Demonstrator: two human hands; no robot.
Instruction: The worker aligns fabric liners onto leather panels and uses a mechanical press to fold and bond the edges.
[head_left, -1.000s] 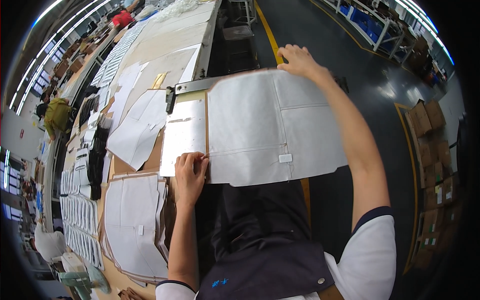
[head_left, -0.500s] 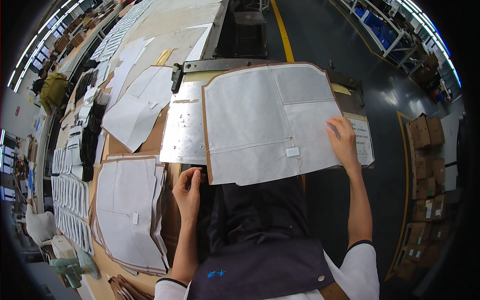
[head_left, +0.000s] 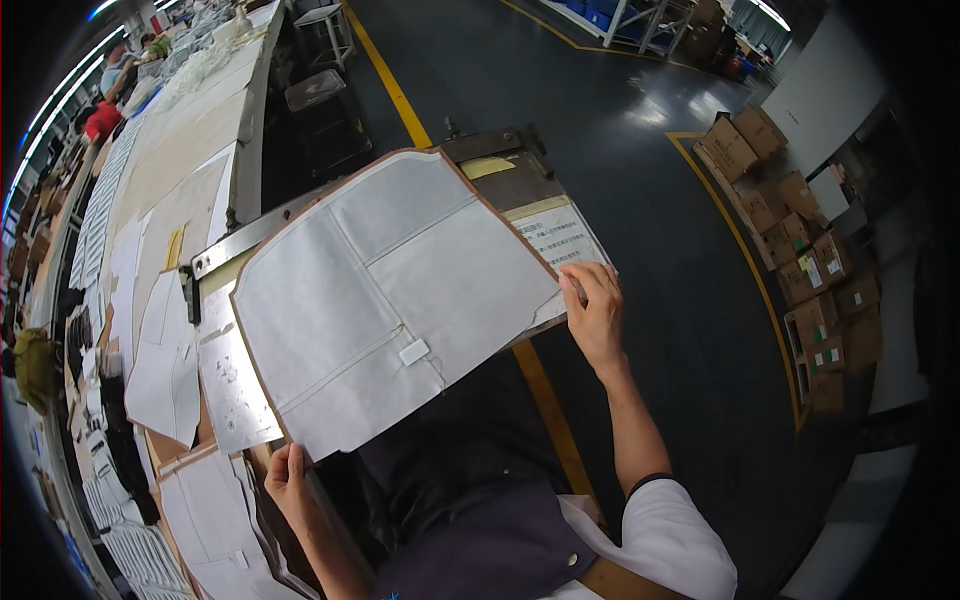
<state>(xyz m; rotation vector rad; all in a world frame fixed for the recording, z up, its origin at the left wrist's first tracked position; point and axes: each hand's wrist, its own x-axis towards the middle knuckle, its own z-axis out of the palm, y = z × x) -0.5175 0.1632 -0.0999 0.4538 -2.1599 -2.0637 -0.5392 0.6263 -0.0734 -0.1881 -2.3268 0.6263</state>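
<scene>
Two hands on one item: your left hand (head_left: 285,478) pinches the near lower edge of the grey fabric panel (head_left: 385,300), and your right hand (head_left: 595,312) has its fingers (head_left: 578,290) closed on the panel's right corner. Panel lies spread over a metal plate (head_left: 228,385) on the long surface (head_left: 170,200). Beside it: white cut pieces (head_left: 160,360); cardboard boxes (head_left: 790,220) stacked well apart on the floor.
</scene>
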